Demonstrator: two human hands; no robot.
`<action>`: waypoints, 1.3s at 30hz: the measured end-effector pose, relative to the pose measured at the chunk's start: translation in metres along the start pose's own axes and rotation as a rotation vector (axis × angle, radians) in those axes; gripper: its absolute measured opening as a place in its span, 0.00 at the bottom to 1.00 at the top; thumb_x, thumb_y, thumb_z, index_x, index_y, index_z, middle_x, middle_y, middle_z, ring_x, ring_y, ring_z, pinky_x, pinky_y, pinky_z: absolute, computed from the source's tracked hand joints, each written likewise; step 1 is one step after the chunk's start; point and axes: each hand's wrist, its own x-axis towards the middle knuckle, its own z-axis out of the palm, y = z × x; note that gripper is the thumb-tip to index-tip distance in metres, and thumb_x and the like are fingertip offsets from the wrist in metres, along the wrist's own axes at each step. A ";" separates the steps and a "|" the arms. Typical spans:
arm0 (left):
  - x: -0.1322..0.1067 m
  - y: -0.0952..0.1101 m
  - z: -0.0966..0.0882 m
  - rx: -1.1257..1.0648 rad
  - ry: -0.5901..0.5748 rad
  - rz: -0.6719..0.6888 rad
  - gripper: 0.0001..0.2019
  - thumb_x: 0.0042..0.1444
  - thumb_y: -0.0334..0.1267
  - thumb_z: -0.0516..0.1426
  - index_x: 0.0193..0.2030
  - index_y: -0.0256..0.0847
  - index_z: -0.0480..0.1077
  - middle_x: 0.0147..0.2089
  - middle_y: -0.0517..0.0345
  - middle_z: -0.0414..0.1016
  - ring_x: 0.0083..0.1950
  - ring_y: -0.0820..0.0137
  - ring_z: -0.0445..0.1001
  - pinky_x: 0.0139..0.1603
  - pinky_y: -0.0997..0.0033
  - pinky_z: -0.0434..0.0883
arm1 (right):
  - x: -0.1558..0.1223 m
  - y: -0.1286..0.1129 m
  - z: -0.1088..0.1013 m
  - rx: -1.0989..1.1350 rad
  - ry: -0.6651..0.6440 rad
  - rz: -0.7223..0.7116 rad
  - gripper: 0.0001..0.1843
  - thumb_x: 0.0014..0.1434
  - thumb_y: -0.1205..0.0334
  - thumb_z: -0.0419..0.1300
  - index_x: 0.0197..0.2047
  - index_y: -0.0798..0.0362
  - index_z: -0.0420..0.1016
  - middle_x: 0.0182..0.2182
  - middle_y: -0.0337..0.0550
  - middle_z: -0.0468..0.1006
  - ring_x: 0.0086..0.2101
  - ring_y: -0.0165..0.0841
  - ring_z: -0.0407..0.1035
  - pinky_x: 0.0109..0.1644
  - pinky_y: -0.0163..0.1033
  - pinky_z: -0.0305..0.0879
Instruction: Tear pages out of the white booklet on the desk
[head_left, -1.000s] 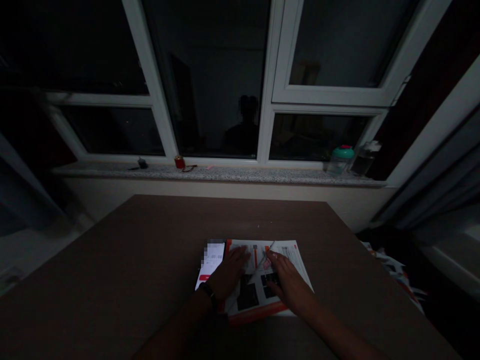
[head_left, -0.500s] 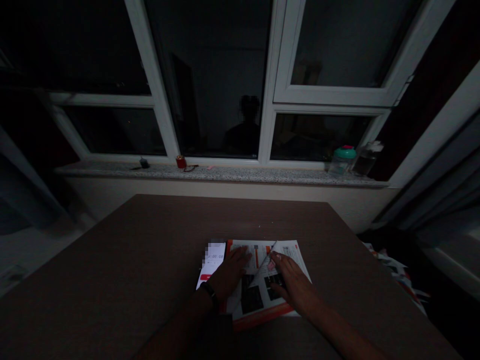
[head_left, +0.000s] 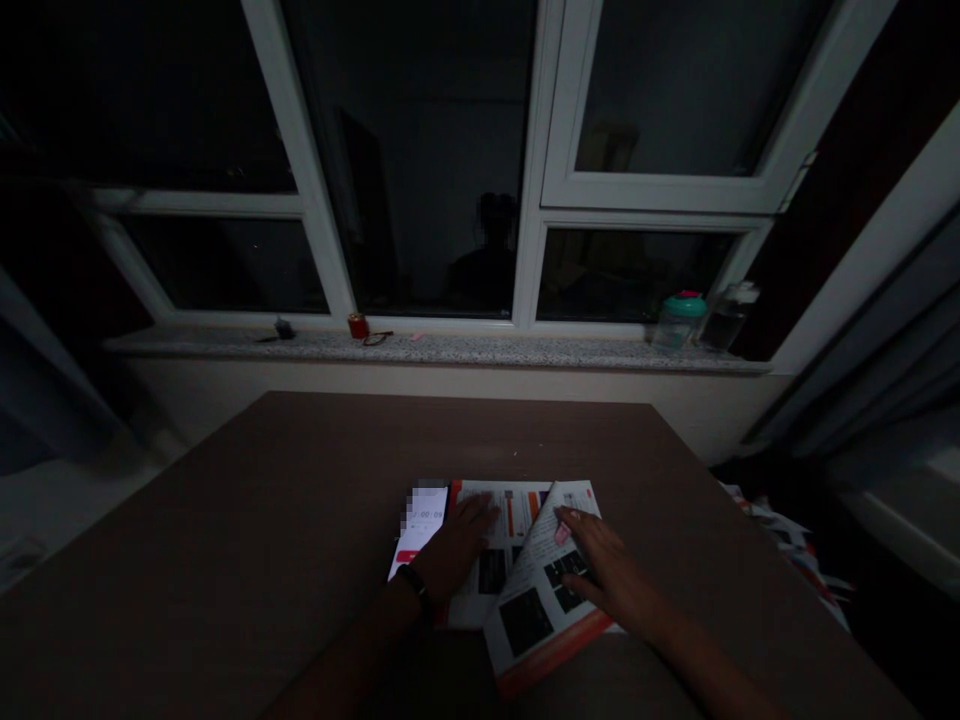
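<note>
An open booklet with white pages and an orange edge lies on the table, its left page (head_left: 510,520) showing text and dark pictures. My left hand (head_left: 457,550) rests flat on that page and holds nothing, with a dark wristband (head_left: 417,588) on its wrist. A lit smartphone (head_left: 418,530) lies against the booklet's left side, partly under my left hand. My right hand (head_left: 619,585) lies flat on a slanted right-hand page (head_left: 536,610), whose fold rises toward the far edge.
The brown table (head_left: 375,480) extends around the booklet. Beyond it, a granite windowsill (head_left: 450,350) holds a red cylinder (head_left: 358,326), glasses (head_left: 378,338), a green-lidded jar (head_left: 681,322) and a clear bottle (head_left: 726,320). Printed papers (head_left: 795,545) lie beyond the table's right edge.
The right-hand page has swung further over, with its lower corner moving down and left. My right hand has slid right along it. My left hand has stayed in place.
</note>
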 end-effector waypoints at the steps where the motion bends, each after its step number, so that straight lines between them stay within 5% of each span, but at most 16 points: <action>1: 0.001 0.000 -0.001 0.005 -0.004 0.000 0.27 0.62 0.26 0.48 0.67 0.45 0.53 0.72 0.53 0.47 0.71 0.63 0.46 0.68 0.53 0.52 | -0.001 0.000 0.000 0.004 0.008 0.003 0.41 0.59 0.59 0.59 0.70 0.49 0.43 0.64 0.50 0.58 0.63 0.42 0.50 0.66 0.50 0.51; 5: 0.006 0.006 -0.005 0.031 -0.017 -0.031 0.26 0.60 0.25 0.50 0.65 0.42 0.58 0.70 0.51 0.51 0.70 0.61 0.50 0.67 0.53 0.54 | -0.001 -0.001 0.001 0.022 0.016 0.025 0.41 0.58 0.60 0.59 0.69 0.50 0.44 0.64 0.51 0.58 0.64 0.42 0.50 0.67 0.51 0.50; 9: 0.017 0.023 -0.007 -0.021 0.004 -0.014 0.20 0.64 0.36 0.52 0.63 0.44 0.61 0.68 0.52 0.57 0.68 0.61 0.54 0.67 0.55 0.56 | 0.000 -0.003 0.000 0.049 0.029 0.042 0.42 0.57 0.60 0.60 0.69 0.50 0.45 0.63 0.52 0.59 0.63 0.43 0.51 0.66 0.52 0.50; 15: 0.038 0.046 0.004 -0.045 -0.046 0.058 0.29 0.61 0.46 0.55 0.66 0.42 0.54 0.69 0.47 0.54 0.69 0.55 0.52 0.67 0.51 0.53 | 0.001 -0.002 0.000 0.085 0.036 0.057 0.43 0.55 0.60 0.61 0.69 0.49 0.44 0.64 0.52 0.58 0.64 0.44 0.50 0.66 0.53 0.50; 25: 0.035 0.039 0.027 -0.011 0.037 0.084 0.30 0.63 0.46 0.54 0.68 0.44 0.51 0.71 0.50 0.50 0.70 0.56 0.47 0.68 0.50 0.51 | 0.010 -0.008 -0.006 0.099 0.103 0.058 0.42 0.55 0.60 0.61 0.68 0.50 0.46 0.63 0.51 0.58 0.63 0.44 0.49 0.66 0.53 0.51; 31: 0.034 0.043 0.025 0.010 0.055 0.087 0.29 0.64 0.45 0.53 0.69 0.46 0.49 0.71 0.51 0.50 0.70 0.56 0.49 0.67 0.49 0.52 | 0.034 -0.027 -0.002 0.093 0.264 0.062 0.31 0.61 0.63 0.55 0.66 0.50 0.51 0.59 0.51 0.63 0.61 0.43 0.54 0.64 0.54 0.55; 39: 0.033 0.046 0.024 0.019 0.091 0.106 0.29 0.62 0.42 0.54 0.68 0.45 0.50 0.69 0.51 0.52 0.69 0.57 0.51 0.67 0.49 0.53 | 0.066 -0.031 0.012 0.050 0.300 0.029 0.28 0.63 0.64 0.52 0.66 0.52 0.53 0.58 0.53 0.65 0.60 0.45 0.55 0.62 0.57 0.58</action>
